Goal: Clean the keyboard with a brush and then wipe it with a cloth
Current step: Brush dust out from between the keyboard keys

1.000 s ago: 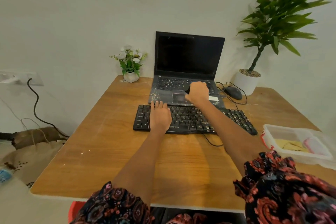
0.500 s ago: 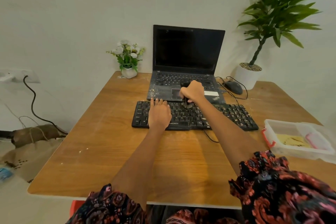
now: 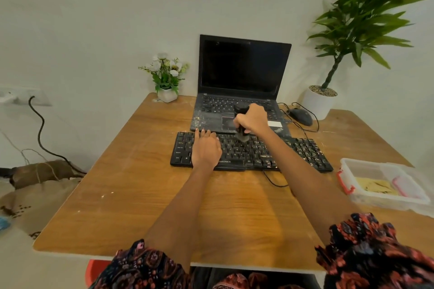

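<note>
A black keyboard (image 3: 303,150) lies across the wooden table (image 3: 131,195), speckled with pale crumbs on its right half. My left hand (image 3: 206,150) rests flat on the keyboard's left part, fingers together and pointing away. My right hand (image 3: 253,119) is shut on a dark brush (image 3: 242,134), held upright with its bristles touching the keys of the top rows near the middle. A yellow cloth (image 3: 373,186) lies in a clear plastic box (image 3: 347,171) at the table's right edge.
An open black laptop (image 3: 242,70) with a dusty palm rest stands just behind the keyboard. A mouse (image 3: 300,116) and its cables lie to the right of it. A small flower pot (image 3: 166,94) and a tall potted plant (image 3: 319,101) stand at the back.
My right hand has come back from over the laptop's palm rest to the keyboard, bringing the brush bristles down onto the top key rows. The left hand stays flat on the keyboard.
</note>
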